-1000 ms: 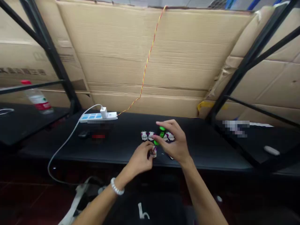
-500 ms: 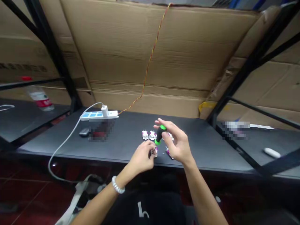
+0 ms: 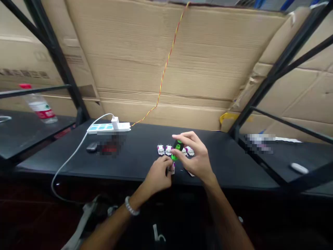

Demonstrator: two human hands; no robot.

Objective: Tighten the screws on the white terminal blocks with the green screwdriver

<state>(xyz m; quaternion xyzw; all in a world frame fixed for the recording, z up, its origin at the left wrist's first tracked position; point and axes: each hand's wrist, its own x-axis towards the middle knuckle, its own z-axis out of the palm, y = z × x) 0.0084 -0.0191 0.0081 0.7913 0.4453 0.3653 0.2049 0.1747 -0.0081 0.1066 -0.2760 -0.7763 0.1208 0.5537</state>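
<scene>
My right hand (image 3: 196, 158) grips a green and black screwdriver (image 3: 176, 151) by its handle, tip pointing down and left. The tip meets a small white and purple connector (image 3: 172, 169) that my left hand (image 3: 158, 174) pinches against the black table (image 3: 135, 158) near its front edge. Several more white and purple connectors (image 3: 164, 149) lie in a row just behind the hands, some hidden by my right fingers.
A white and blue power strip (image 3: 108, 128) with a plugged charger and white cable lies at the back left. A dark small object (image 3: 92, 148) rests near it. A water bottle (image 3: 39, 105) stands on the left table. Cardboard walls and black frame bars surround the table.
My right hand has dropped lower and closed more around the screwdriver handle, which was held higher half a second ago. My left hand stays on the connector.
</scene>
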